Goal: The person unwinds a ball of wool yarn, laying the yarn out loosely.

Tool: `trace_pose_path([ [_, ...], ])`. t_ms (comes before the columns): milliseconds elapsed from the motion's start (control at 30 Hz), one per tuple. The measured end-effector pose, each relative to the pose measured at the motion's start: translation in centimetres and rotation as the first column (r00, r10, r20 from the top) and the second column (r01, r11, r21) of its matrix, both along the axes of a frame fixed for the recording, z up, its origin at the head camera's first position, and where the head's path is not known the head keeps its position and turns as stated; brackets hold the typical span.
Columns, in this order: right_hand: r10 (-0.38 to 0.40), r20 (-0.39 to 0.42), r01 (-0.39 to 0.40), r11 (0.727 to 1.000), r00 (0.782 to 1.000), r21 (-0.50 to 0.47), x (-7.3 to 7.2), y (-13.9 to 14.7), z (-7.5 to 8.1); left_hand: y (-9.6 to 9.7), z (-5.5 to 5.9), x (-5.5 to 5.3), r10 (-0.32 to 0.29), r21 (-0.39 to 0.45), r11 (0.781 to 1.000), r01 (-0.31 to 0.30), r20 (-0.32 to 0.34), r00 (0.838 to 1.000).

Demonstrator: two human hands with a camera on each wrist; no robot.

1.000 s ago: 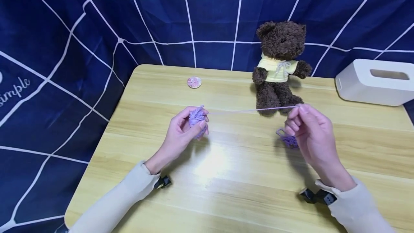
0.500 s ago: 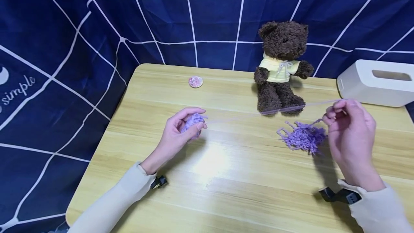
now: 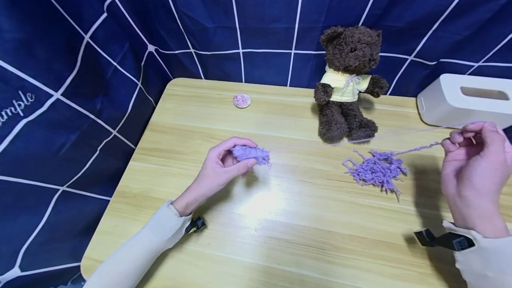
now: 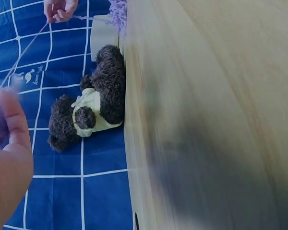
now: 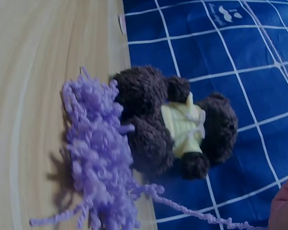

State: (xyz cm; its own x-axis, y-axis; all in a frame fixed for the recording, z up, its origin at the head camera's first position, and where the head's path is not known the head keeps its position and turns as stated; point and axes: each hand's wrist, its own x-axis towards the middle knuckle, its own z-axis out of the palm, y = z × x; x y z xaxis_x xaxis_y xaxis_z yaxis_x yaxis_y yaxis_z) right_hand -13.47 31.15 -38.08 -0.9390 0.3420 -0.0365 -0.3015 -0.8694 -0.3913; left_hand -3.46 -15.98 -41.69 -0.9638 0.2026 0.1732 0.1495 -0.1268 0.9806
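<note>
My left hand (image 3: 224, 163) holds a small purple yarn ball (image 3: 251, 155) between its thumb and fingers, above the table's left middle. A thin strand runs from it, stretched across to my right hand (image 3: 476, 172), which pinches the strand at the right side of the table. A kinked length of the same yarn slopes from the right hand down to a loose curly heap of purple yarn (image 3: 376, 170). In the right wrist view the yarn heap (image 5: 103, 153) fills the near part, and only a bit of the right hand (image 5: 284, 206) shows.
A brown teddy bear (image 3: 350, 83) in a yellow top sits at the back, behind the heap. The white tissue box (image 3: 468, 101) stands at the back right. A round pink patterned disc (image 3: 242, 101) lies toward the back left. Blue gridded cloth (image 3: 264, 26) hangs behind the table.
My right hand has moved rightward, lengthening the strand and uncovering the yarn heap. The yarn ball has turned in my left hand, which has stayed in nearly the same place.
</note>
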Motion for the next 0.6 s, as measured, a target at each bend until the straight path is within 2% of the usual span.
trace_pose_path([
  [133, 0.020, 0.021, -0.019, 0.998, 1.000, -0.056, 0.2, 0.9, 0.0, 0.0, 0.0, -0.1, 0.021, -0.004, 1.000, -0.021, -0.003, 1.000],
  [300, 0.034, 0.007, -0.033, 0.990, 0.999, -0.139, 0.4, 1.6, -0.3, -0.2, 0.0, -0.2, 0.037, -0.028, 0.999, -0.036, 0.044, 0.998],
  [467, -0.025, -0.012, 0.021, 0.970, 1.000, -0.243, 0.1, 2.8, -0.3, -0.6, 0.0, -0.1, 0.018, -0.045, 0.999, -0.016, 0.050, 0.999],
  [600, -0.097, -0.009, 0.090, 0.953, 0.995, -0.288, -0.1, 3.9, -0.7, -0.8, 0.0, -0.1, 0.039, -0.002, 0.999, -0.039, 0.015, 0.999],
])
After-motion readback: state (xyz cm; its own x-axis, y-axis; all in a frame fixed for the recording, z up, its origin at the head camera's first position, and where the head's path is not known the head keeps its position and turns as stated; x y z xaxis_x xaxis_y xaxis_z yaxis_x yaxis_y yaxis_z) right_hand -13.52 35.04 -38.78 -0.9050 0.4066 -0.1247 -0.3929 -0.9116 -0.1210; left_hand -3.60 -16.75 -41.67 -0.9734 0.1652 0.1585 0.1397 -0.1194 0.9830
